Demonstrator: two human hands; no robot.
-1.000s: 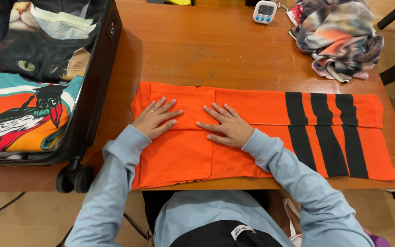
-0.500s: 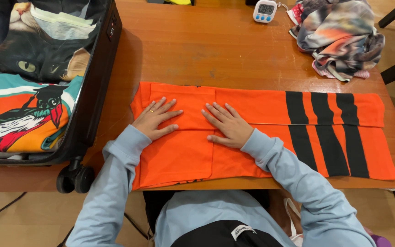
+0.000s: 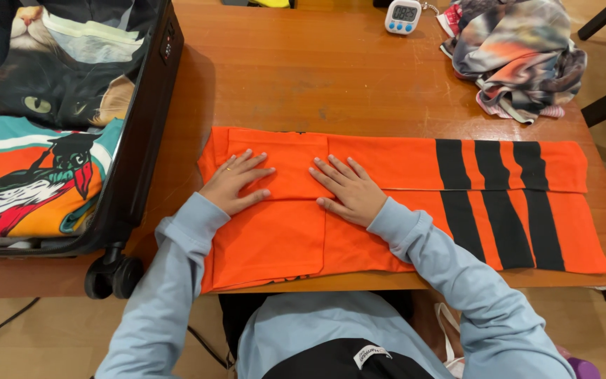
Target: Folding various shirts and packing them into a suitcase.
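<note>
Here, both hands press flat on a folded orange jersey (image 3: 387, 203).
Left hand (image 3: 233, 184) and right hand (image 3: 348, 191) lie fingers spread wide, holding nothing, on its left part, near the counter (image 3: 303, 77) edge.

sleeves (image 3: 177, 281): long, light blue, cuffs at wrists | top: light blue, black part w/ small white tag (image 3: 367, 356) | left hand (image 3: 229, 184): thin ring (image 3: 229, 168) | right hand (image 3: 351, 191): bare
</note>
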